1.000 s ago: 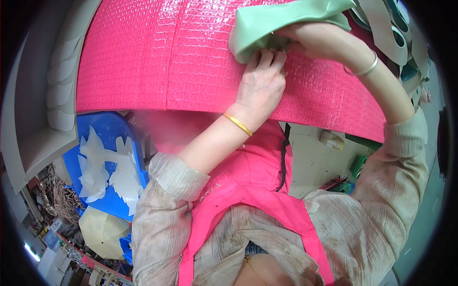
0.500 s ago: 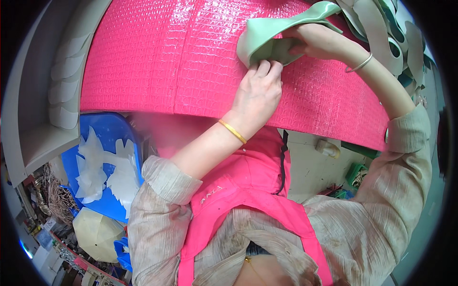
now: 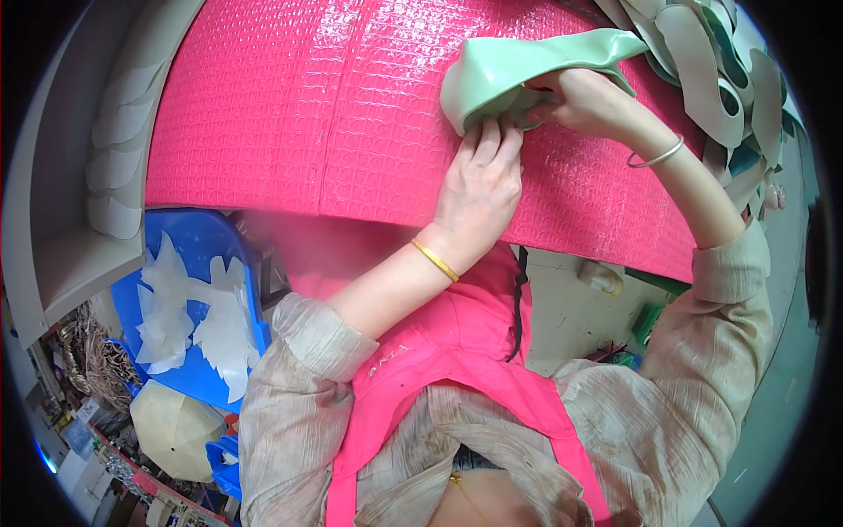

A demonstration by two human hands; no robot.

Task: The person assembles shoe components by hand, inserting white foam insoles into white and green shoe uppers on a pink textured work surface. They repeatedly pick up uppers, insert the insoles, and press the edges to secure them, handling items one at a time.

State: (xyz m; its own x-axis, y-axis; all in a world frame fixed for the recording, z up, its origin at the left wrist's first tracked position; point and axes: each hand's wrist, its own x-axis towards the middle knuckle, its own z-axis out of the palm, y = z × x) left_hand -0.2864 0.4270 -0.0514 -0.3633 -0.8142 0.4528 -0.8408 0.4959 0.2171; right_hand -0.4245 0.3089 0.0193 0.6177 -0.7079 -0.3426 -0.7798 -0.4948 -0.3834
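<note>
A pale green, glossy pliable piece (image 3: 553,54) rested at 1 o'clock on a table covered in shiny pink textured sheeting (image 3: 255,114), its hollow facing the wearer, who had on a pink apron (image 3: 439,325). The left hand (image 3: 479,189), reaching up from 6 o'clock, gripped the near lip of the piece with bent fingers; its thumb was hidden. The right hand (image 3: 590,104), curving in from 3 o'clock, had its thumb beside the left fingertips and its other fingers partly lost in the fold, so how firmly it was closed on the material could not be told. Half a second earlier the two hands had stood farther apart, with the hollow spread wider and the loose end curling upward; now the right fingers had come back down near the left ones, the hollow had narrowed, and that end trailed flatter toward 2 o'clock. For the work, this meant that both hands met again at one stretch of the lip. Stacked grey and green pieces (image 3: 702,83) lay at 2 o'clock; pale cut sheets (image 3: 165,307) lay on a blue plastic surface (image 3: 207,230) near 9 o'clock.
</note>
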